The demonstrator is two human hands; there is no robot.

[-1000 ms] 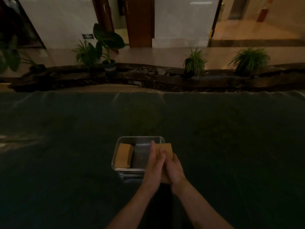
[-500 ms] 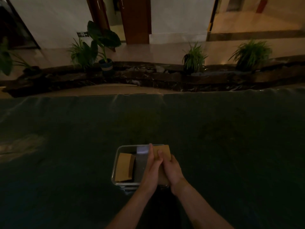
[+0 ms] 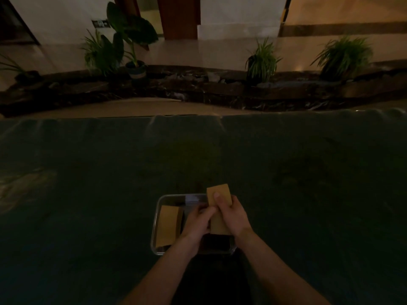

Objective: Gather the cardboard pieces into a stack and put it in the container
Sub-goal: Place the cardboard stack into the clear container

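A dark green cloth-covered table (image 3: 88,194) fills the dim scene. Near its front edge sits a clear rectangular plastic container (image 3: 155,230). Inside, against its left wall, a tan cardboard piece (image 3: 167,225) leans at a tilt. Over the container's right half both hands meet: the left hand (image 3: 198,223) presses its fingers against the side of a tan rectangular cardboard stack (image 3: 219,194), and the right hand (image 3: 233,216) is wrapped around that stack, thumb across its face, the stack's far end poking past the container's far rim
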